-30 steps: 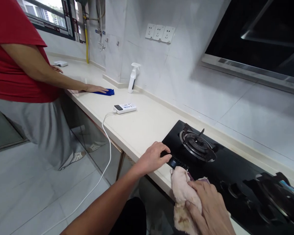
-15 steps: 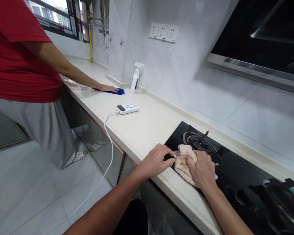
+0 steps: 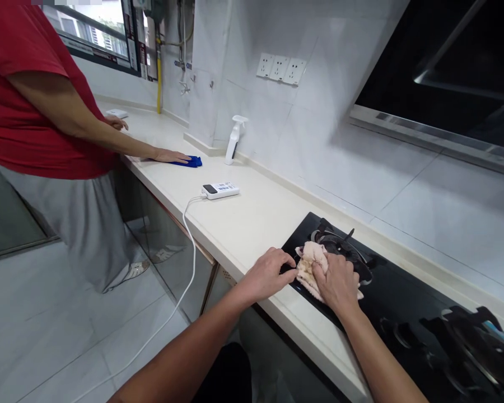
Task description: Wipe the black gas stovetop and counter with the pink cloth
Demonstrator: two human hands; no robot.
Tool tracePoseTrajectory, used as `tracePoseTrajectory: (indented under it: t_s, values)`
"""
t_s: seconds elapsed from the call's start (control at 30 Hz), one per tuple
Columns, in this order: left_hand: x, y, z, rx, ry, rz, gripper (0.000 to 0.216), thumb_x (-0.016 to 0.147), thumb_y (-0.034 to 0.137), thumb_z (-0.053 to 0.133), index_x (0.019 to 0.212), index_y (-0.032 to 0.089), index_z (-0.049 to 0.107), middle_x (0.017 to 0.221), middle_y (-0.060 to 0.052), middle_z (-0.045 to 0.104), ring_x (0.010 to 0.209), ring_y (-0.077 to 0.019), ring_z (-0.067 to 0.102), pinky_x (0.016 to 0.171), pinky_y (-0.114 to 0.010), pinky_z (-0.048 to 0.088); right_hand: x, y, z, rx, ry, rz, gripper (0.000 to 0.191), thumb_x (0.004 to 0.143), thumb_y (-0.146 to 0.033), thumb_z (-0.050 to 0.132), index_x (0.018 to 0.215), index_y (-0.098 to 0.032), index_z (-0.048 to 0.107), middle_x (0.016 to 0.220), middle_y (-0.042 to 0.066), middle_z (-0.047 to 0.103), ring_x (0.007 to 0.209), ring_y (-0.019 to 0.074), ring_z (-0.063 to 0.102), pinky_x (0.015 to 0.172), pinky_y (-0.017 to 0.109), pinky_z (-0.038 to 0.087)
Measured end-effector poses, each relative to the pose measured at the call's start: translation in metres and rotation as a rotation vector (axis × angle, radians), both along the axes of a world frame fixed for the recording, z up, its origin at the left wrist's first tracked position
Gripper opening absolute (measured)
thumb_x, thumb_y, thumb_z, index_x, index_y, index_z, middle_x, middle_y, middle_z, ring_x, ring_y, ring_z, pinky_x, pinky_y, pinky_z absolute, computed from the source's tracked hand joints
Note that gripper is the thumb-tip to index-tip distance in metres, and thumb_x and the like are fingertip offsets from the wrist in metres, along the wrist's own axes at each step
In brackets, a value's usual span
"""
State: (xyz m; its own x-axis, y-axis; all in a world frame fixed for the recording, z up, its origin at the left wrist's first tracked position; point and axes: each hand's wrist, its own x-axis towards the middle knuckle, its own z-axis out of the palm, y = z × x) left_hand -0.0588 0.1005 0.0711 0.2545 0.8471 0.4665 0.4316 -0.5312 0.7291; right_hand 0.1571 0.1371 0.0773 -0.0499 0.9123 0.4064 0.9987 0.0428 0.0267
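Observation:
My right hand [image 3: 338,281] presses a stained beige cloth [image 3: 308,263] onto the black glass hob [image 3: 386,302], at its left end beside the near burner [image 3: 345,254]. Its fingers are closed over the cloth. My left hand [image 3: 269,273] rests on the white counter [image 3: 243,218] at the hob's left corner, fingers bent, tips touching the hob edge next to the cloth and holding nothing.
A person in a red shirt [image 3: 21,95] stands at the left, one hand on a blue cloth [image 3: 187,162] on the counter. A white spray bottle [image 3: 234,140] stands by the wall. A white device [image 3: 220,190] with a cable lies mid-counter. A second burner [image 3: 479,336] is at the right.
My right hand has slid the beige cloth from the hob's front edge up and left toward the burner. The other person's hand with the blue cloth moved right, then back left.

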Motion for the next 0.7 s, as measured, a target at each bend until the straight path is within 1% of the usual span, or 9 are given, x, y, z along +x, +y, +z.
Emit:
tracePoseTrajectory:
  t_s: [0.1, 0.2, 0.33, 0.43, 0.53, 0.63, 0.7]
  values:
    - [0.0, 0.001, -0.002, -0.007, 0.001, 0.003, 0.015, 0.094, 0.029, 0.061, 0.105, 0.023, 0.069, 0.109, -0.006, 0.072, 0.111, -0.0238, 0.063, 0.093, -0.035, 0.053, 0.001, -0.019, -0.003, -0.012, -0.007, 0.072, 0.04, 0.1, -0.041, 0.042, 0.128, -0.019, 0.06, 0.123, 0.014, 0.061, 0.111, 0.0322, 0.052, 0.09, 0.046, 0.042]
    - [-0.001, 0.002, -0.001, -0.019, -0.004, 0.002, 0.016, 0.094, 0.029, 0.061, 0.106, 0.023, 0.069, 0.11, -0.006, 0.071, 0.112, -0.0237, 0.062, 0.093, -0.035, 0.053, 0.007, -0.04, -0.008, 0.006, -0.001, 0.177, 0.036, 0.099, -0.038, 0.044, 0.127, -0.02, 0.059, 0.121, 0.012, 0.061, 0.111, 0.0318, 0.052, 0.091, 0.046, 0.041]
    - [-0.003, 0.001, 0.002, -0.044, 0.021, 0.001, 0.017, 0.096, 0.033, 0.06, 0.106, 0.023, 0.069, 0.11, -0.007, 0.071, 0.108, -0.0241, 0.063, 0.089, -0.036, 0.053, 0.025, -0.071, -0.016, 0.031, 0.036, 0.335, 0.031, 0.097, -0.037, 0.048, 0.122, -0.024, 0.06, 0.113, 0.01, 0.061, 0.11, 0.0317, 0.052, 0.091, 0.046, 0.041]
    - [-0.002, 0.0, 0.002, -0.046, 0.037, -0.001, 0.018, 0.096, 0.033, 0.059, 0.107, 0.023, 0.069, 0.111, -0.007, 0.071, 0.108, -0.0243, 0.063, 0.089, -0.036, 0.053, 0.043, -0.086, -0.02, 0.018, 0.093, 0.396, 0.028, 0.096, -0.037, 0.049, 0.118, -0.025, 0.06, 0.113, 0.009, 0.061, 0.107, 0.0294, 0.053, 0.087, 0.044, 0.042]
    - [-0.001, -0.001, 0.0, -0.04, 0.032, -0.003, 0.016, 0.096, 0.031, 0.059, 0.106, 0.023, 0.069, 0.11, -0.008, 0.071, 0.11, -0.0247, 0.063, 0.09, -0.037, 0.053, 0.054, -0.082, -0.018, -0.006, 0.129, 0.372, 0.027, 0.095, -0.038, 0.048, 0.114, -0.024, 0.06, 0.111, 0.008, 0.062, 0.101, 0.0277, 0.054, 0.085, 0.043, 0.042]
    - [0.0, -0.001, 0.001, -0.039, 0.024, -0.007, 0.015, 0.096, 0.032, 0.059, 0.105, 0.024, 0.068, 0.109, -0.007, 0.07, 0.111, -0.025, 0.062, 0.091, -0.037, 0.053, 0.058, -0.061, -0.015, -0.024, 0.127, 0.325, 0.03, 0.096, -0.041, 0.045, 0.113, -0.022, 0.06, 0.107, 0.008, 0.062, 0.097, 0.0273, 0.054, 0.085, 0.043, 0.042]
    - [0.0, 0.0, 0.002, -0.04, 0.015, -0.009, 0.014, 0.096, 0.031, 0.059, 0.103, 0.023, 0.068, 0.109, -0.007, 0.07, 0.111, -0.025, 0.062, 0.093, -0.037, 0.052, 0.058, -0.042, -0.013, -0.039, 0.111, 0.288, 0.033, 0.097, -0.042, 0.043, 0.115, -0.021, 0.06, 0.109, 0.009, 0.063, 0.097, 0.0273, 0.055, 0.086, 0.042, 0.042]
